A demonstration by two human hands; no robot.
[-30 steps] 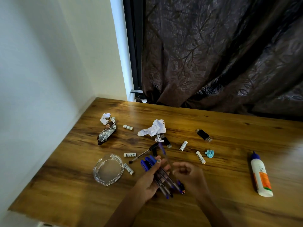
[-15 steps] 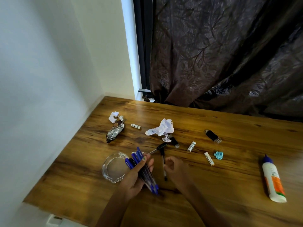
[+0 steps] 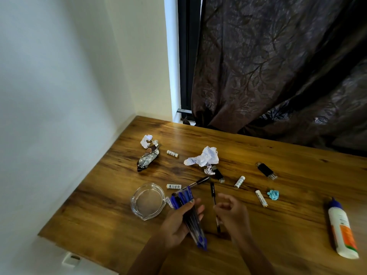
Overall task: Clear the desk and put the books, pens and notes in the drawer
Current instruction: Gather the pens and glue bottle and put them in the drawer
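Observation:
My left hand (image 3: 176, 225) grips a bundle of several blue pens (image 3: 190, 211), caps pointing away from me, just above the wooden desk (image 3: 278, 245). To its right my right hand (image 3: 233, 215) has its fingers curled and pinches a thin black pen (image 3: 213, 192) that lies lengthwise towards me. Another dark pen (image 3: 199, 182) lies slanted on the desk just beyond the bundle. Crumpled white paper (image 3: 204, 158) sits further back in the middle. No drawer and no books are in view.
A glass ashtray (image 3: 148, 202) stands left of my left hand. Scattered around are small white tubes (image 3: 261, 198), two black USB sticks (image 3: 266, 170), a foil wrapper (image 3: 148, 160), a blue scrap (image 3: 273, 194) and a glue bottle (image 3: 341, 229) at the right. The wall is left, the curtain (image 3: 278, 76) behind.
My left hand has drawn the pen bundle left and closer to me. The black pen has left the bundle, and my right hand now closes on it.

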